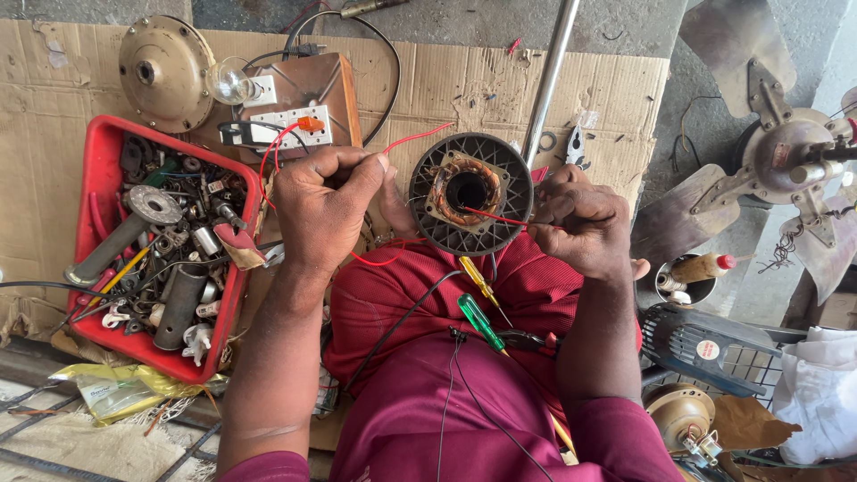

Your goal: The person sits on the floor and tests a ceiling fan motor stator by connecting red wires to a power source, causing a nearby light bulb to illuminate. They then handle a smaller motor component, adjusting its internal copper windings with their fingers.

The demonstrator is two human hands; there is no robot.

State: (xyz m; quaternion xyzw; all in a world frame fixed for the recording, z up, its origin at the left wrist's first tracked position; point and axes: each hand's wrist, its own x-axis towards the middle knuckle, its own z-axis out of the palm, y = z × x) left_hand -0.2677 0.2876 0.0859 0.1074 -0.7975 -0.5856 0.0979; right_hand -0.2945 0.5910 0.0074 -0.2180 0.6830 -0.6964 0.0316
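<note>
**Thin red wire worked at a fan stator**

The fan stator (470,194), a round dark ribbed casting with copper winding around its centre hole, rests on the person's lap over the red cloth (527,295), just below the near edge of the cardboard sheet (446,85) spread on the floor. It looks heavy and rigid for its size; the ribbed outer rim appears the safe place to grip, since the copper coil inside is likely easy to nick or bend.

The left hand (323,210) is closed in a loose fist around a loop of the red wire (420,137), which arcs up over the cardboard and back down. The right hand (580,223) pinches another stretch of red wire between thumb and fingertips, just beside the stator's right rim. The wire seems light, springy and thin, best held close to the working end.

A red tray (94,223) of metal parts sits at the cardboard's left side. A green-handled screwdriver (478,321) lies on the lap.
</note>
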